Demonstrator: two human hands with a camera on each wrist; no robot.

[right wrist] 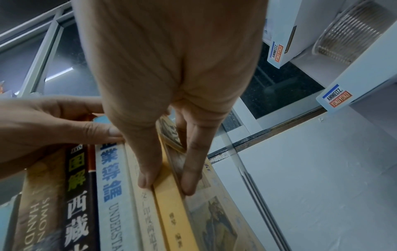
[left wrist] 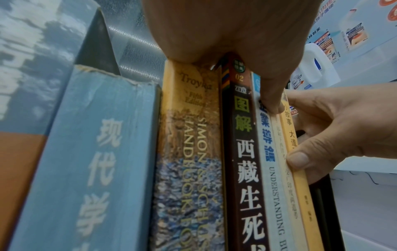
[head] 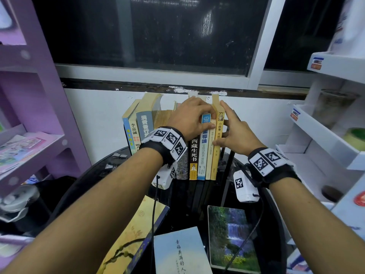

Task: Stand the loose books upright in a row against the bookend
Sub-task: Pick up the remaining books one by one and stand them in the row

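Observation:
A row of upright books stands on a black round table against the wall. My right hand pinches the thin yellow book at the row's right end, thumb on its spine and fingers flat on its cover. My left hand curls over the tops of the middle books, its thumb pressing the blue-and-white spine. A black bookend stands just right of the yellow book. Three loose books lie flat in front: a yellow floral one, a pale blue one and a waterfall cover.
A purple shelf unit stands to the left and white display shelves to the right. A dark window fills the wall above the books. Cables from the wrist cameras hang over the flat books.

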